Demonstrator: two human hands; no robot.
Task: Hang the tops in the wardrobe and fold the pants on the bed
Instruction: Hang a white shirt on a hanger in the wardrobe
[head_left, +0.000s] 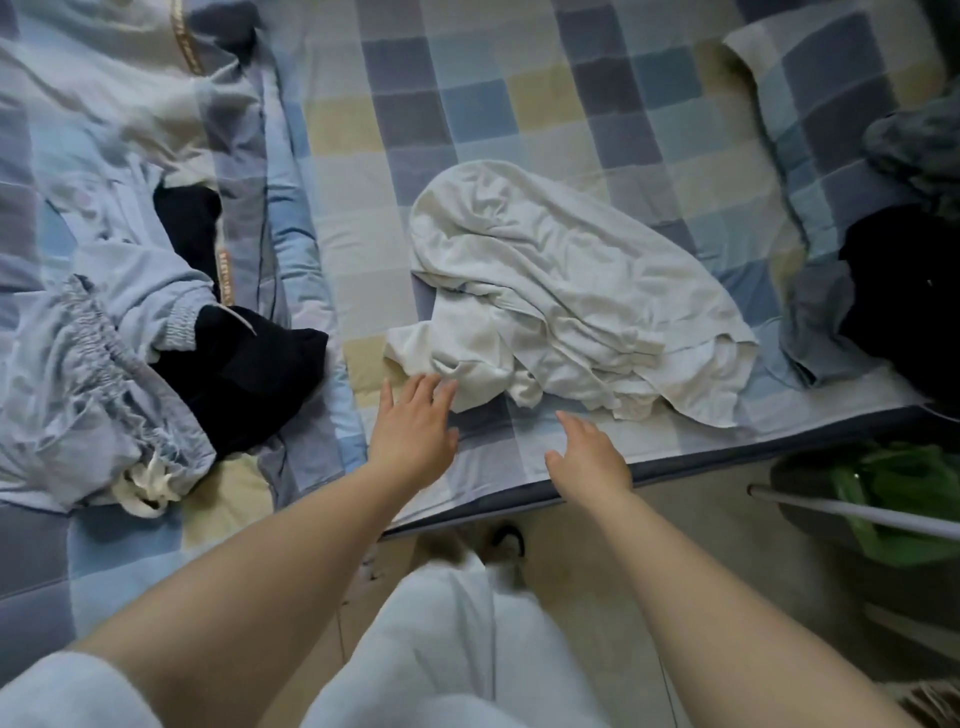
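A crumpled white garment (561, 291) lies in the middle of the bed, on the checked sheet (467, 104). My left hand (413, 426) reaches over the sheet with straight fingers, its fingertips at the garment's near left corner. My right hand (589, 457) hovers open just short of the garment's near edge, above the bed's front edge. At the left lie light blue pants with an elastic waistband (93, 332) and a black garment (244, 364) beside them. Both hands hold nothing.
A pale top (119, 78) lies at the far left on the bunched checked quilt. At the right are a black garment (904, 296) and a dark patterned one (919, 140). On the floor at the right stands a dark bin with a green bag (893, 499), crossed by a white rod (852, 512).
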